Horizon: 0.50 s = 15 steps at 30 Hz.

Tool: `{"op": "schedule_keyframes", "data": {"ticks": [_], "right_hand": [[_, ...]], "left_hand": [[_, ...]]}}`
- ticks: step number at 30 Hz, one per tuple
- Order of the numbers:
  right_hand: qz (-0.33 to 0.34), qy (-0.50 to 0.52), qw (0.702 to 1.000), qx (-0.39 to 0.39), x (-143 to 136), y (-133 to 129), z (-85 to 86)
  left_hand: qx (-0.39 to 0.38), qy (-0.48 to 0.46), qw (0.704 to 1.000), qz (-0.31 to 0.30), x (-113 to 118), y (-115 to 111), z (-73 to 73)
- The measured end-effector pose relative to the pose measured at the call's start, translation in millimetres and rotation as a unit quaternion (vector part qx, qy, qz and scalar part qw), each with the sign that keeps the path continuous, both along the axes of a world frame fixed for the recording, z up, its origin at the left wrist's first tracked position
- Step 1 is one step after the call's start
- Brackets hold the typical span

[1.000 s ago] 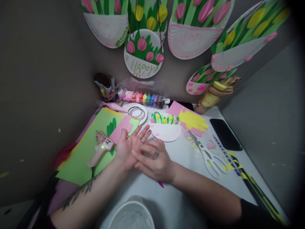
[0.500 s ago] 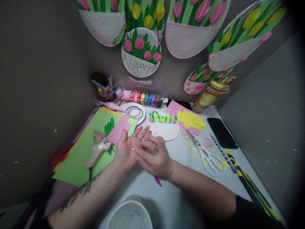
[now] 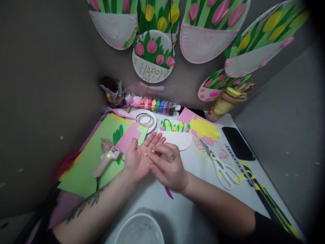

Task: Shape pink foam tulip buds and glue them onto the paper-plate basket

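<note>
My left hand lies palm up with its fingers stretched out. On its palm rests a tiny pale pink ball, which looks like modelling clay. Over that palm, my right hand has its fingers curled together, their tips beside the ball; whether anything is between them is hidden. Just beyond my hands lies a half-round white paper-plate basket with small yellow and pink paper tulips along its top. A magenta curved strip shows on the table below my right hand.
A glue gun with a lit green light lies on green paper at left. White scissors, a dark phone and a box cutter are at right. A tub stands in front; clay pots lie behind.
My right fingertips have lifted and shifted slightly, so the pink ball shows more clearly on my left palm. The whole view has moved a little.
</note>
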State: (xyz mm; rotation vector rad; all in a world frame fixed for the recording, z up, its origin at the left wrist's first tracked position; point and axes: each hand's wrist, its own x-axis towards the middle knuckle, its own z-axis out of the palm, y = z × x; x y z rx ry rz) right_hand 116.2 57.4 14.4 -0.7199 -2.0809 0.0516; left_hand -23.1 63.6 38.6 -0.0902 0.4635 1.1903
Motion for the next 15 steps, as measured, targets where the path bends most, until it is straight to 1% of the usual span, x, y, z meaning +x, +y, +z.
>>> {"op": "schedule_keyframes", "data": {"ticks": [4, 8, 10, 12, 13, 15], "right_hand": [[-0.007, -0.034, 0.999, 0.023, -1.3, -0.3, -1.3], [0.03, -0.046, 0.998, 0.028, -1.8, -2.0, -3.2], [0.023, -0.058, 0.998, 0.022, -1.4, -1.9, -4.0], [0.003, -0.054, 0.998, 0.017, -0.5, -1.0, -4.5], [0.003, -0.047, 0.999, 0.017, -0.1, -0.4, -4.7], [0.025, -0.037, 0.999, 0.024, 0.3, 0.5, -4.9]], "left_hand": [[0.003, 0.012, 1.0, -0.01, -0.4, -2.4, 3.4], [0.011, -0.002, 1.0, -0.021, -1.8, -4.9, 3.1], [0.002, -0.007, 0.999, -0.032, -2.4, -5.9, 2.3], [0.003, -0.007, 0.999, -0.035, -3.1, -6.2, 2.7], [0.01, -0.007, 0.999, -0.032, -3.5, -6.2, 3.2], [0.028, -0.007, 0.999, -0.022, -4.4, -5.9, 4.2]]}}
